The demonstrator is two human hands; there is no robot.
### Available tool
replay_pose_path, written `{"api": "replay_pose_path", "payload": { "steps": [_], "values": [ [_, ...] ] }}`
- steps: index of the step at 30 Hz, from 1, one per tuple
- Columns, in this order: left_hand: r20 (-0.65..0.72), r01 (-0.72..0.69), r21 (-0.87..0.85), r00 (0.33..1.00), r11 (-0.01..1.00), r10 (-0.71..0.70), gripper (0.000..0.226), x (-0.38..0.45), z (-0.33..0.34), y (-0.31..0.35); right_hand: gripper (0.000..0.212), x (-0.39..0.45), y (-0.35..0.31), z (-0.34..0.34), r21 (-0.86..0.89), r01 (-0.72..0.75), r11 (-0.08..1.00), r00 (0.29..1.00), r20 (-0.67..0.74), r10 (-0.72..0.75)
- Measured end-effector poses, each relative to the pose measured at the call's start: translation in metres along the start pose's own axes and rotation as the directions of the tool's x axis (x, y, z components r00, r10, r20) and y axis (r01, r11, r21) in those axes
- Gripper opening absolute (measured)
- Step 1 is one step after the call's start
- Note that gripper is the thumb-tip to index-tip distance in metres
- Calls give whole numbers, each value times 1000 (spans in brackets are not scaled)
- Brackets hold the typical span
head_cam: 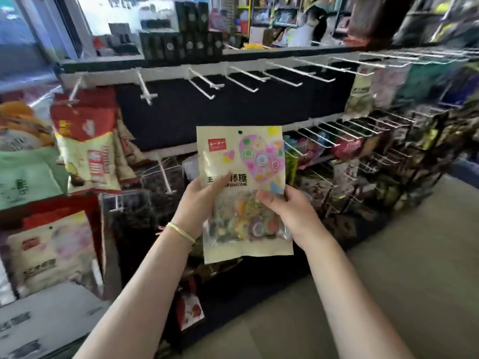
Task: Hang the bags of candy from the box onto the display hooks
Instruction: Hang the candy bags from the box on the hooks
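One cream-coloured plastic bag of candy (pixel 245 193), printed with a pastel heart and showing swirled lollipops through a clear lower window, was held upright in front of the display rack. Two hands were on it. The left hand (pixel 199 200) gripped the bag's left edge near the middle, thumb laid across the printed front and fingers hidden behind. The right hand (pixel 287 211) pinched the right side, its thumb pressed onto the clear window and the other fingers curled behind the bag. Both forearms rose from the bottom of the view and converged on the bag; a thin yellow band (pixel 181 231) circled the left wrist.

Above the bag, about six bare white wire display hooks (pixel 204 84) jutted from the rack's top rail; blur made an exact count uncertain. The bag's small punched hole sat below them, not on any hook. A second matching cream candy bag (pixel 49 252) lay at lower left, and red-and-cream snack packets (pixel 85 141) hung at upper left.
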State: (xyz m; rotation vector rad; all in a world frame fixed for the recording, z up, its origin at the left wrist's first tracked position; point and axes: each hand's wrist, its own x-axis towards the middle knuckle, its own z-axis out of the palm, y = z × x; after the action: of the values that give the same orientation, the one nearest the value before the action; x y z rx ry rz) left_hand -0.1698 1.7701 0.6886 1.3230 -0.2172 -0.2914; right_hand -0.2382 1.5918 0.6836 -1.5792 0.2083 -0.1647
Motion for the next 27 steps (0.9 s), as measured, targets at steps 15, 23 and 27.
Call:
{"api": "replay_pose_path", "payload": {
  "steps": [15,23,27],
  "values": [
    [169,133,-93,979,987,-116,48,197,236,-87,56,144,34,-258,-4,-186,982,894,-415,168],
    [169,29,-13,985,999,-27,17,335,302,-94,37,258,13,-335,-192,-15,981,778,-619,-109],
    [229,-15,16,973,1000,11,26,369,336,-104,59,295,9,-361,-454,65,889,762,-553,-338]
  ]
}}
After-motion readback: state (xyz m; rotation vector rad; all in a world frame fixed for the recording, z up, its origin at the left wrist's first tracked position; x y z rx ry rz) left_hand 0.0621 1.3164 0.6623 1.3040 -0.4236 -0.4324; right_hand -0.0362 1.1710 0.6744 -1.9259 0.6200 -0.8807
